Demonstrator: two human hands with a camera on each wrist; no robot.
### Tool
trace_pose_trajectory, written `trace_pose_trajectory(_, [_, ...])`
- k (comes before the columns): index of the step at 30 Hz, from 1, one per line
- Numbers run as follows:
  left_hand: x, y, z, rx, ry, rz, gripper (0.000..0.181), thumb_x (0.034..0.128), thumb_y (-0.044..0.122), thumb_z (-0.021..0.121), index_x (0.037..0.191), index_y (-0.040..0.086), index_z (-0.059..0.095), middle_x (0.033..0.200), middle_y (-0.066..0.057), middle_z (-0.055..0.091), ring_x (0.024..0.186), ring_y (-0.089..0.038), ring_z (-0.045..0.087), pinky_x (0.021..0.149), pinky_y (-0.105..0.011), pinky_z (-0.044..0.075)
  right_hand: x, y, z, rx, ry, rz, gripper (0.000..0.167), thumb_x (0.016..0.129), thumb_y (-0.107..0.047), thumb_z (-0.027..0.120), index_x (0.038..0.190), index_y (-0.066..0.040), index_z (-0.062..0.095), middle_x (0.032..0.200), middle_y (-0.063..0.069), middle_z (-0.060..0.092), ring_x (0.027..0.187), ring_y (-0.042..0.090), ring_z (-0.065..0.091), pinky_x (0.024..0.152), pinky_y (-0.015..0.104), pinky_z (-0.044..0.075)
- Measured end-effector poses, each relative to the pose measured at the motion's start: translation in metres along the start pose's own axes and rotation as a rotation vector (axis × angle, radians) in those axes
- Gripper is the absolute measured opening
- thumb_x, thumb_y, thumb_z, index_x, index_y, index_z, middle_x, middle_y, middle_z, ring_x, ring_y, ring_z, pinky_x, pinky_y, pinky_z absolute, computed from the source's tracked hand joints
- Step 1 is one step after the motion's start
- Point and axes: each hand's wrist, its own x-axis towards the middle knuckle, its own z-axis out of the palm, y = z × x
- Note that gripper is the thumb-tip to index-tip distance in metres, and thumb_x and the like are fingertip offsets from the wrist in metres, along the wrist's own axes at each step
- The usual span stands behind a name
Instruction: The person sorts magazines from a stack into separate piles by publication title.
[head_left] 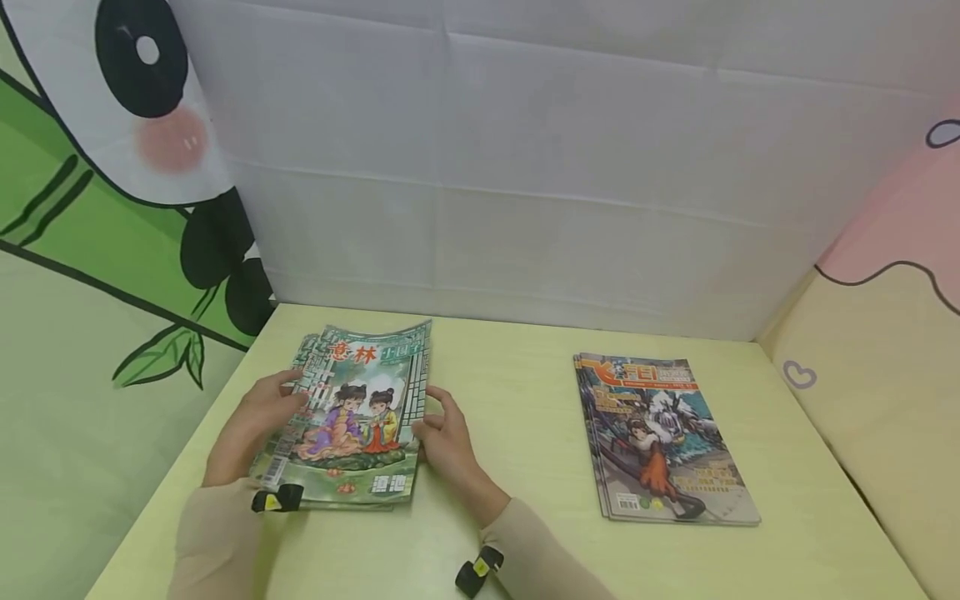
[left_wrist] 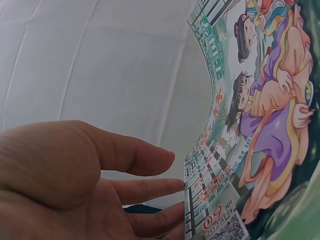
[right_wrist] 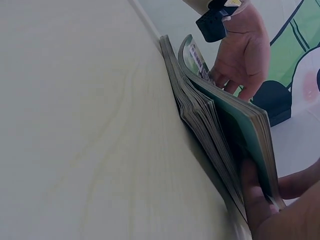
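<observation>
A green-covered magazine with two cartoon figures lies on top of a stack at the left of the table. My right hand pinches its right edge. In the right wrist view, one finger sits between this magazine and the lower magazines, so a gap shows between them. At the left edge is my left hand; its fingers are fairly straight and touch the edge. The left wrist view shows the left thumb apart from the cover and some fingertips hidden behind it.
A second stack of magazines, the top one with a dark fantasy cover, lies on the right side of the pale yellow table. A white cloth wall rises behind the table. Printed panels stand at both sides.
</observation>
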Motion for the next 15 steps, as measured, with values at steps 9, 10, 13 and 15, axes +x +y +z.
trace_pose_trajectory(9, [0.0, -0.006, -0.007, 0.09, 0.027, -0.033, 0.069, 0.1117, 0.015, 0.043, 0.167, -0.019, 0.017, 0.161, -0.052, 0.028, 0.147, -0.066, 0.039, 0.117, -0.072, 0.043, 0.009, -0.001, 0.008, -0.123, 0.017, -0.01, 0.06, 0.103, 0.003, 0.065, 0.162, -0.004, 0.053, 0.111, 0.012, 0.075, 0.085, 0.018, 0.073, 0.066, 0.03, 0.06])
trace_pose_trajectory(10, [0.0, -0.007, -0.007, 0.097, 0.031, -0.032, 0.069, 0.1116, 0.015, 0.043, 0.166, -0.019, 0.018, 0.161, -0.052, 0.029, 0.147, -0.066, 0.039, 0.116, -0.072, 0.043, 0.01, 0.0, 0.009, -0.133, 0.021, -0.015, 0.06, 0.102, 0.003, 0.066, 0.161, -0.003, 0.054, 0.108, 0.011, 0.071, 0.084, 0.016, 0.07, 0.065, 0.029, 0.058])
trace_pose_trajectory(13, [-0.001, -0.008, -0.006, 0.105, 0.05, -0.036, 0.069, 0.1116, 0.016, 0.043, 0.165, -0.021, 0.019, 0.159, -0.051, 0.032, 0.144, -0.064, 0.043, 0.115, -0.071, 0.044, 0.011, 0.001, 0.01, -0.149, 0.031, -0.021, 0.061, 0.099, 0.005, 0.069, 0.159, -0.001, 0.056, 0.102, 0.006, 0.061, 0.08, 0.012, 0.06, 0.062, 0.026, 0.053])
trace_pose_trajectory(15, [0.0, -0.01, -0.005, 0.118, 0.068, -0.028, 0.069, 0.1113, 0.017, 0.043, 0.163, -0.023, 0.022, 0.157, -0.051, 0.037, 0.139, -0.062, 0.049, 0.112, -0.07, 0.047, 0.012, 0.002, 0.009, -0.157, 0.028, -0.022, 0.061, 0.099, 0.005, 0.069, 0.158, 0.0, 0.056, 0.098, 0.004, 0.06, 0.075, 0.011, 0.057, 0.06, 0.025, 0.051])
